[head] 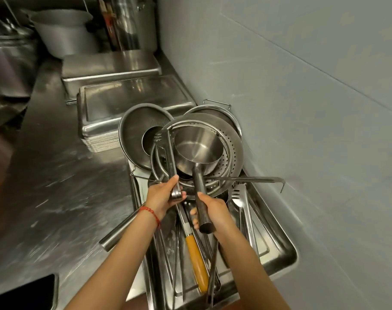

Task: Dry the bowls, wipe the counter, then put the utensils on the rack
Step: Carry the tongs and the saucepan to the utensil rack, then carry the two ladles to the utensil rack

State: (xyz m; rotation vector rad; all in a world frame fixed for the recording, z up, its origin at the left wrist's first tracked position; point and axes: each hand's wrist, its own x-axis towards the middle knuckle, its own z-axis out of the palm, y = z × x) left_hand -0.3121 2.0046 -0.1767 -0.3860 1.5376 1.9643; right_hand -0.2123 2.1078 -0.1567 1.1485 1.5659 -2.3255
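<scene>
Gripping steel tongs (171, 163), the left hand (162, 196) is working beside the right hand (215, 211), which is clasping a ladle (198, 151) handle above the tray (286, 249).

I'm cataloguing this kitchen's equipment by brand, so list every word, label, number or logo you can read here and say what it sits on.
No legible text anywhere in this view.
Tongs in the left hand: faint marks on the arm, too small to read.
Ladle in the right hand: no marking visible.
Tall items at the back beside the stockpot: red and dark patches, too blurred to tell whether they are print.
</scene>
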